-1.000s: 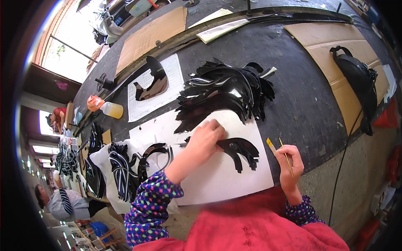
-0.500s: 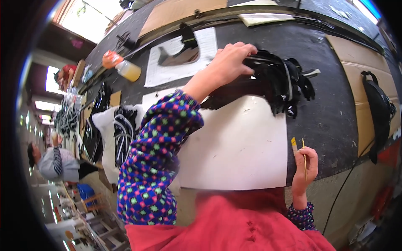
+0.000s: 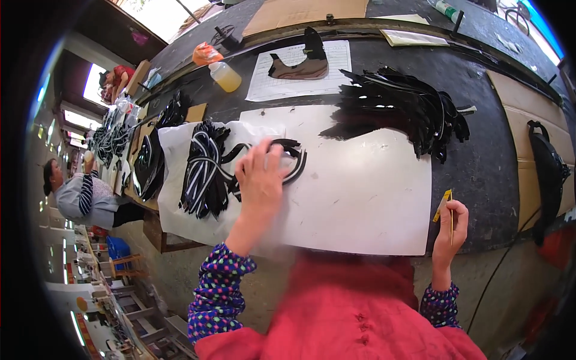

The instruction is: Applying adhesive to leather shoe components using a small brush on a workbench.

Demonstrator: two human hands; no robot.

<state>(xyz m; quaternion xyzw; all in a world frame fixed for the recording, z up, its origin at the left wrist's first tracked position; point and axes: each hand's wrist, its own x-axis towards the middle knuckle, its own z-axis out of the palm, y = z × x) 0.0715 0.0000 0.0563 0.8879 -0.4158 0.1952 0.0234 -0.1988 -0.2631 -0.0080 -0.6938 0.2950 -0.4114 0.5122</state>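
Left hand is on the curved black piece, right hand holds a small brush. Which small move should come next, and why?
Probably bring the right hand with its brush across to the curved black piece: the left hand presses it flat on the white sheet, while the brush waits at the table edge.

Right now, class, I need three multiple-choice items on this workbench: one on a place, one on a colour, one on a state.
1. Where does the left hand rest?
A on the curved black cut piece lying on the large white paper sheet
B on the bottle
C on cardboard

2. What colour is the liquid in the small plastic bottle?
A blue
B yellowish
C red

3. The right hand is:
A empty
B flat on the table
C holding a thin yellow-handled brush

A: fingers lie on the piece. B: the bottle looks pale yellow. C: fingers pinch the brush.
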